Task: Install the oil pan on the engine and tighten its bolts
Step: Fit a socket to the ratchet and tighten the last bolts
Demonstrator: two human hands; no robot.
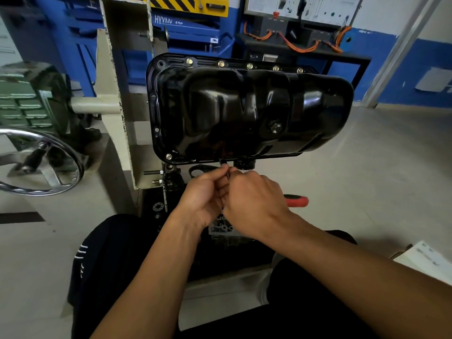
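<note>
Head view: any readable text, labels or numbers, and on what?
"HY", white on the blue machine; later letters unclear.
Wall board: print too small.
Blue wall band: white marks, blurred.
White box: print blurred.
Trouser leg: white print, unreadable.
Oil pan: none.

Both hands [226, 194] grip a tool [223, 163] beneath oil pan [244, 108].

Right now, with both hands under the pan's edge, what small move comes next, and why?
Probably raise the slim dark tool to the lower flange of the oil pan: left hand and right hand pinch it just below that edge, while top bolts and a corner bolt are already in.
</note>
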